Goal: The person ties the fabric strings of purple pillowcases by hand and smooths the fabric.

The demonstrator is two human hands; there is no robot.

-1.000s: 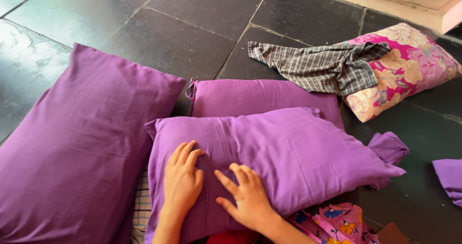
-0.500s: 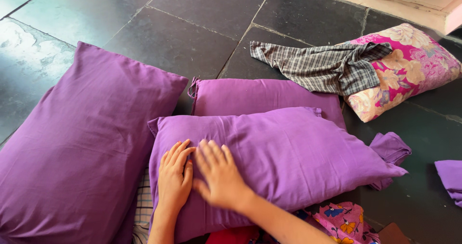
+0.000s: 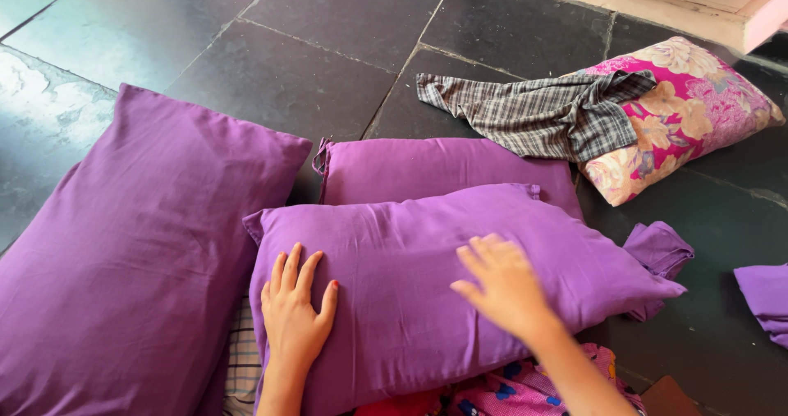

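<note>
A purple pillow [image 3: 410,260] lies in front of me on the dark tiled floor. My left hand [image 3: 295,313] rests flat on its near left part, fingers spread. My right hand [image 3: 505,284] lies palm down on the pillow's middle right, blurred, fingers apart. Neither hand holds anything. A second purple pillow [image 3: 435,165] sits just behind, partly covered by the front one. A larger purple pillow [image 3: 139,243] lies to the left.
A pink floral pillow [image 3: 698,112] lies at the back right with a grey checked cloth [image 3: 542,112] draped on it. Purple fabric [image 3: 763,297] shows at the right edge. Floral cloth [image 3: 525,387] and checked cloth [image 3: 242,358] lie under the front pillow.
My right hand has slid across the front pillow from beside my left hand to the middle right. My left hand has stayed in place, fingers spreading a little.
</note>
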